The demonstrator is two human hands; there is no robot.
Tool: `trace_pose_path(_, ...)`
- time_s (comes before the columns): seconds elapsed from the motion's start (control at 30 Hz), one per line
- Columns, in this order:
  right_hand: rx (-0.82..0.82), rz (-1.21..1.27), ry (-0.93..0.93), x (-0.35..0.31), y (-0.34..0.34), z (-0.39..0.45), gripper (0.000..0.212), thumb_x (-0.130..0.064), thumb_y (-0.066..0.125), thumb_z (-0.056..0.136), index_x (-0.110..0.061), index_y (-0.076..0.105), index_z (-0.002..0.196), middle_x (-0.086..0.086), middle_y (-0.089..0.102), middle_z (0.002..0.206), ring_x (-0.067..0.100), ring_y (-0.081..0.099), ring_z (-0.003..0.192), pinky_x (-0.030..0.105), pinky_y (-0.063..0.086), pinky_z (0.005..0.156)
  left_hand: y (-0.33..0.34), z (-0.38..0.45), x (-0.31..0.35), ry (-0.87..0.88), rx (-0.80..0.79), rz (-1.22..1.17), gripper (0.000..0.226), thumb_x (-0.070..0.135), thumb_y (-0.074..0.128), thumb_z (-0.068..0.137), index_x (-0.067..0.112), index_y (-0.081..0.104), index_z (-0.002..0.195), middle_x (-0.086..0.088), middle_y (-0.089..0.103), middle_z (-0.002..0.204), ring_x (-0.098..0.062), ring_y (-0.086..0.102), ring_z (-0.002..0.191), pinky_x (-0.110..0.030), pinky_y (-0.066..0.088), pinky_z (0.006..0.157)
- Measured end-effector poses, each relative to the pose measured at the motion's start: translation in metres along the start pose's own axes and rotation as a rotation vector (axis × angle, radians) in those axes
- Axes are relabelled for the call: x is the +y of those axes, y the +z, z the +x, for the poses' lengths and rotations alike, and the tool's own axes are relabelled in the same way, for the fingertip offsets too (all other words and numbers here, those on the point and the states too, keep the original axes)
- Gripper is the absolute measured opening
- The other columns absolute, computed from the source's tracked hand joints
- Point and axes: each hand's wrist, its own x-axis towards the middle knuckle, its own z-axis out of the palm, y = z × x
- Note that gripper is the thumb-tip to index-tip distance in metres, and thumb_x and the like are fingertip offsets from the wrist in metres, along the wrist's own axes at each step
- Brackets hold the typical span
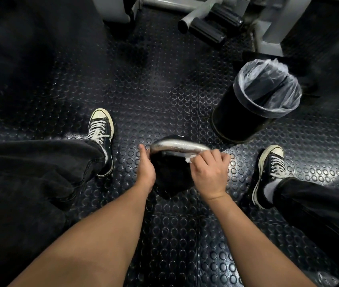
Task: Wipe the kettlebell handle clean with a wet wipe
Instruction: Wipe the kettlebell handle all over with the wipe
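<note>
Right hand grip closed over the wet wipe, fingers curled onto the right end of the kettlebell handle; only a white scrap of wipe shows under the fingers. Left hand open, flat against the handle's left end, holding nothing. Kettlebell body below the grip, black, mostly lost against dark floor; small print on top unreadable. Up and right of the grip: black waste bin with clear liner, contents not discernible. Black sneakers either side of the hands. Studded rubber floor. Grey gym machine frame beyond, cut off at top edge.
</note>
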Motion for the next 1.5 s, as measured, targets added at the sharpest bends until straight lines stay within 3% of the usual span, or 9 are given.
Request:
trace_pose_path(0.33,-0.034,0.087,-0.044,-0.003,-0.007,0.001,0.016,-0.006,0.076,0.081,-0.012,0.066,0.072,0.002,0.064,0.077,0.025,0.054,0.073,0.038,0.038,0.070,0.001,0.003,-0.002,-0.042,0.023,-0.041,0.131,0.111,0.031,0.041,0.031,0.059,0.141,-0.005,0.060,0.143,-0.027,0.053,0.134,-0.053,0.035,0.118)
trace_pose_path(0.47,-0.114,0.177,-0.008,0.013,-0.017,-0.004,0.013,-0.001,0.077,0.079,-0.006,0.065,0.074,0.010,0.064,0.089,0.028,0.057,0.079,0.039,0.049,0.067,0.003,-0.004,0.003,-0.033,0.013,-0.066,0.110,0.101,0.027,0.064,0.028,0.060,0.140,-0.006,0.063,0.138,-0.027,0.056,0.130,-0.052,0.038,0.116)
trace_pose_path(0.73,-0.385,0.322,0.290,0.031,-0.054,0.035,0.014,0.001,0.075,0.081,-0.004,0.069,0.093,0.006,0.071,0.107,0.026,0.066,0.098,0.041,0.057,0.084,-0.003,0.004,0.002,-0.071,0.011,-0.107,0.130,0.113,0.030,0.036,0.028,0.068,0.128,-0.009,0.068,0.129,-0.032,0.061,0.122,-0.056,0.042,0.112)
trace_pose_path(0.9,-0.372,0.540,0.690,0.058,-0.109,0.094,0.017,-0.003,0.074,0.083,-0.016,0.063,0.080,-0.011,0.076,0.095,0.010,0.071,0.082,0.029,0.058,0.073,0.004,-0.039,0.068,0.120,0.213,0.033,0.074,0.073,0.024,0.098,0.023,0.064,0.135,-0.004,0.059,0.144,-0.028,0.054,0.131,-0.045,0.036,0.114)
trace_pose_path(1.03,-0.354,0.753,0.806,0.065,-0.146,0.142,0.020,0.000,0.075,0.084,-0.013,0.063,0.077,0.004,0.066,0.063,0.014,0.057,0.056,0.024,0.046,0.054,0.022,-0.064,0.122,0.406,0.293,0.081,0.052,0.057,0.038,0.103,0.024,0.069,0.130,0.003,0.068,0.131,-0.021,0.059,0.123,-0.035,0.038,0.099)
trace_pose_path(1.17,-0.281,1.311,0.942,0.040,-0.177,0.178,0.026,0.013,0.064,0.089,-0.008,0.055,0.078,0.010,0.066,0.071,0.023,0.066,0.067,0.033,0.061,0.059,0.069,-0.115,0.168,0.521,-0.099,0.084,0.031,0.048,0.055,0.101,0.026,0.074,0.112,0.010,0.076,0.105,-0.015,0.070,0.105,-0.040,0.054,0.095)
trace_pose_path(1.3,-0.346,1.614,0.913,0.008,-0.198,0.198,0.019,0.013,0.063,0.086,-0.005,0.058,0.087,0.024,0.074,0.096,0.035,0.074,0.080,0.041,0.065,0.066,0.098,-0.173,0.192,0.332,-0.634,0.078,0.052,0.061,0.049,0.097,0.019,0.075,0.113,0.001,0.075,0.096,-0.017,0.071,0.087,-0.043,0.054,0.087)
trace_pose_path(1.37,-0.390,1.618,0.894,-0.003,-0.204,0.203,0.015,0.011,0.064,0.087,-0.003,0.059,0.091,0.026,0.072,0.094,0.036,0.072,0.076,0.039,0.064,0.059,0.096,-0.192,0.203,0.350,-0.687,0.056,0.048,0.053,0.056,0.098,0.011,0.076,0.112,-0.008,0.072,0.093,-0.016,0.067,0.074,-0.038,0.057,0.075)
trace_pose_path(1.5,-0.436,1.488,0.849,-0.012,-0.214,0.211,0.015,0.005,0.067,0.089,-0.008,0.061,0.091,0.019,0.074,0.090,0.027,0.070,0.071,0.033,0.057,0.053,0.079,-0.207,0.225,0.520,-0.603,0.107,0.024,0.025,0.070,0.095,0.005,0.072,0.109,-0.015,0.076,0.102,-0.019,0.073,0.087,-0.033,0.063,0.075)
